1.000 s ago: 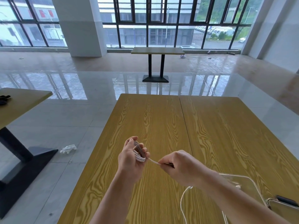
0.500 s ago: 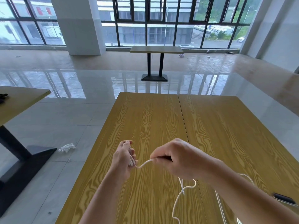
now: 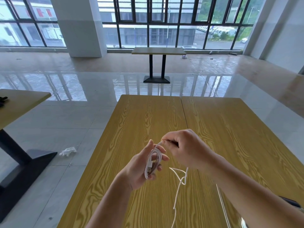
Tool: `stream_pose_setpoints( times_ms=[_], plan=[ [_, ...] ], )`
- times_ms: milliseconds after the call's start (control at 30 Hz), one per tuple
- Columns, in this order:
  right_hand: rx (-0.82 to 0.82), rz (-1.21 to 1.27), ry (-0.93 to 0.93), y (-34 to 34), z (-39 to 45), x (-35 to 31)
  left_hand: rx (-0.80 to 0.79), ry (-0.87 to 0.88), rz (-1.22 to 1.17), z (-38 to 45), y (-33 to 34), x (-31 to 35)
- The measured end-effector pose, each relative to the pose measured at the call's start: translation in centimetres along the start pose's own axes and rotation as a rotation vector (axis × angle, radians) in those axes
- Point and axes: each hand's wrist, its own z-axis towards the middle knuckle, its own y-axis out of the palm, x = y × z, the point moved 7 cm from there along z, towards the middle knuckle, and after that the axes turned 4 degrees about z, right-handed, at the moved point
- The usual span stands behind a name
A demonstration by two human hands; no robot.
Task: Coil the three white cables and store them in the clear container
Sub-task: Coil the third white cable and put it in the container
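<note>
I see my left grip [image 3: 143, 163] curled round a few loops of the white cable [image 3: 153, 160], held above the counter [image 3: 148, 122] near its front edge. My right grip [image 3: 182, 148] pinches the strand just above; the tail dangles toward the counter's front.

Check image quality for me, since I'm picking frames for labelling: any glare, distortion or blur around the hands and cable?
Head view: wide-angle bending bows the window frames; window glare streaks the glossy floor; the left hand, right hand and white cable are evenly lit and fairly sharp; the clear container shows only as a faint edge.
</note>
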Motion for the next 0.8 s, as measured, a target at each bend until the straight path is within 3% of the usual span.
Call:
stream_pose_setpoints(
  times_ms=[167, 367, 633, 800],
  plan=[
    [-0.012, 0.016, 0.017, 0.2, -0.1, 0.9, -0.098, 0.037, 0.085, -0.7, 1.5, 1.4],
    [-0.038, 0.083, 0.068, 0.1, 0.0, 1.8, -0.079, 0.041, 0.129, -1.3, 0.9, 1.8],
    [0.015, 0.16, 0.247, -1.5, -0.8, 6.2, 0.252, 0.148, -0.254, -1.9, -4.3, 2.1],
    [0.018, 0.097, 0.266, -0.7, -1.0, 6.7, 0.392, 0.182, -0.274, -1.5, -4.8, 2.0]
  ],
)
